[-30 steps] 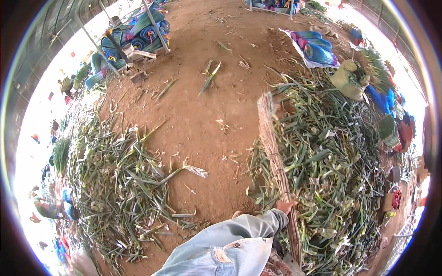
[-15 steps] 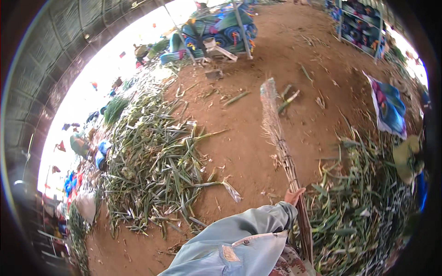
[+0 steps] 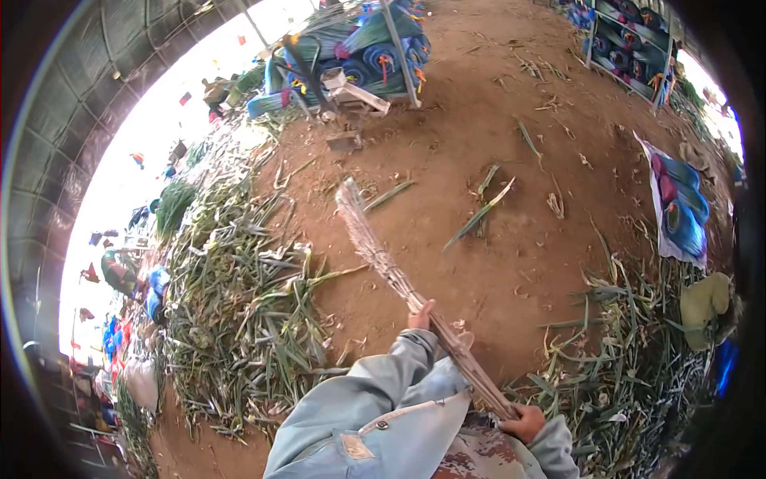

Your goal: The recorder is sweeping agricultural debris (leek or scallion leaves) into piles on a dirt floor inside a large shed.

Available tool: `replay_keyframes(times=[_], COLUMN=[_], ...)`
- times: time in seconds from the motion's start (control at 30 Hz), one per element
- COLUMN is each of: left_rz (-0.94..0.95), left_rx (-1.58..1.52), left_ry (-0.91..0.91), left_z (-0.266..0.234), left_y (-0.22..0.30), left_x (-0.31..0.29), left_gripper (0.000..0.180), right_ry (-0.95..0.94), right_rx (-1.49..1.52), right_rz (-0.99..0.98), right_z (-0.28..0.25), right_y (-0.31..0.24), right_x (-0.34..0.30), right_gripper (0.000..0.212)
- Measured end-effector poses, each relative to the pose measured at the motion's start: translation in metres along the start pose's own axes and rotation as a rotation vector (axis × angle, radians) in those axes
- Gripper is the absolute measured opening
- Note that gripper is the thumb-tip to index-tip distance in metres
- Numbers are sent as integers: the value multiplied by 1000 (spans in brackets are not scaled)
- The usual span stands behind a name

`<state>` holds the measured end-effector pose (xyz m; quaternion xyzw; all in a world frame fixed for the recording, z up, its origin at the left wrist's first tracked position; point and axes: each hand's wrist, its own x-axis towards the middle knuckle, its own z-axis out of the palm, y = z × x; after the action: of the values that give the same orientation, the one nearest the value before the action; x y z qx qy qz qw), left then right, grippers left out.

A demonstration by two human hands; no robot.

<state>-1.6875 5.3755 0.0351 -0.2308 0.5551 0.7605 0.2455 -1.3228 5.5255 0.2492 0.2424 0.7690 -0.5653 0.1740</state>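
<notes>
A long broom of bundled stalks (image 3: 389, 271) slants across the middle of the view, its frayed pale end at the upper left, over the brown dirt floor. My left hand (image 3: 421, 314) is closed round it partway along. Near its lower end my right hand (image 3: 524, 423) grips it, close to my body. Just beyond the frayed end lies a loose green onion stalk (image 3: 390, 195). Another green onion (image 3: 480, 214) lies on the dirt to the right of the broom.
Heaps of onion leaves lie to the left (image 3: 231, 319) and right (image 3: 638, 351). A rack of bundled green onions (image 3: 375, 60) stands ahead, with another rack (image 3: 630, 48) at far right. A printed sheet (image 3: 677, 199) and an olive cloth item (image 3: 702, 311) sit at the right.
The broom's frayed end has swung left, from beside the green onion on the right toward the left heap. Both hands are now visible on it; earlier only one showed.
</notes>
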Motion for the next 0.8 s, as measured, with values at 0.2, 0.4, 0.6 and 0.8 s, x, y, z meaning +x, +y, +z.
replay_keyframes(times=[0.2,0.4,0.6,0.8], left_rz=[-49,76,-19,-160], left_rx=[209,486,887,1026], left_ry=[64,-35,-88,-448], left_z=[91,130,187,216], left_y=[61,-26,-132,-176], left_x=[124,161,61,-118], left_gripper=[24,27,67,94], right_ry=[-90,72,326,562], right_rx=[386,421,510,593], right_rz=[348,378,443,422], right_z=[-41,-69,-43,53], right_y=[-89,-68,-18,72], right_x=[134,106,-23,-151], right_gripper=[48,43,47,51])
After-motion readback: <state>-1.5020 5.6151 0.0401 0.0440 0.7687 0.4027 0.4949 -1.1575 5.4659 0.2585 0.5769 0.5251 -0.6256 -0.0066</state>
